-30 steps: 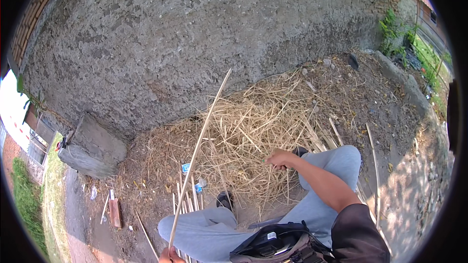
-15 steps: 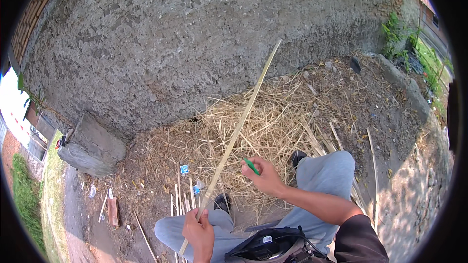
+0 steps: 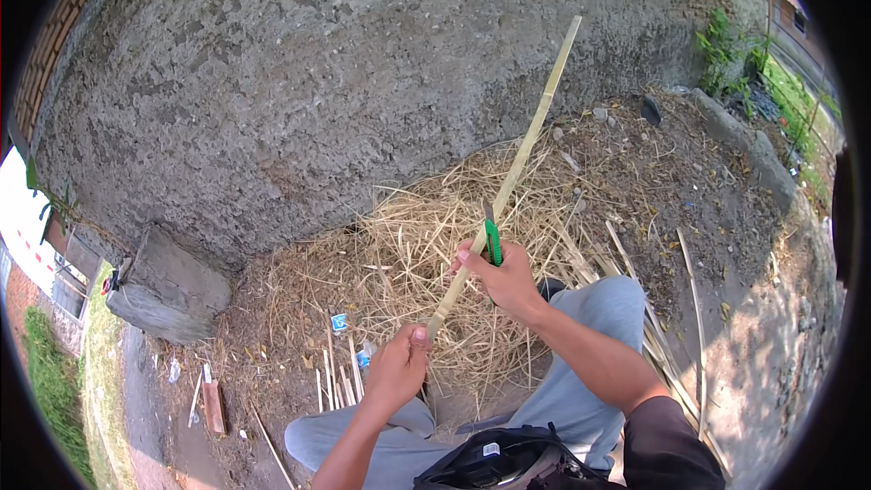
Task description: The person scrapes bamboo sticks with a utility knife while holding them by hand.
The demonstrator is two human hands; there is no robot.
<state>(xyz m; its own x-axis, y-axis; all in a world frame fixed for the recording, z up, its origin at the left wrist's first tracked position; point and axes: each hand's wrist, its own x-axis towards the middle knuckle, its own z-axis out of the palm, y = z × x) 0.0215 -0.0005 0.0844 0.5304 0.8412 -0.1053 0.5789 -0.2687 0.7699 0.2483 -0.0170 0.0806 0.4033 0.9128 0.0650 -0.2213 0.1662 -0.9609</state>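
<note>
A long pale bamboo strip (image 3: pixel 535 134) slants up and to the right before me, its far tip in front of the wall. My left hand (image 3: pixel 397 369) is closed round its lower end. Farther up the strip, my right hand (image 3: pixel 508 283) grips a green utility knife (image 3: pixel 493 241) with the blade pointing away from me. That blade lies at the strip's edge; I cannot tell whether it bites in. The right thumb and fingers also meet the strip just below the knife.
Beneath the strip spreads a heap of bamboo shavings (image 3: pixel 435 227). Behind it rises a rough grey wall (image 3: pixel 318 82). Several cut strips (image 3: pixel 340 381) lie by my left leg, more (image 3: pixel 694 308) on the right. A concrete block (image 3: pixel 172 286) stands at left; a black bag (image 3: pixel 494 458) rests at my lap.
The strip has shifted up and to the right, along with my left hand. My right hand has brought the knife up to the strip, and its fingers now touch it.
</note>
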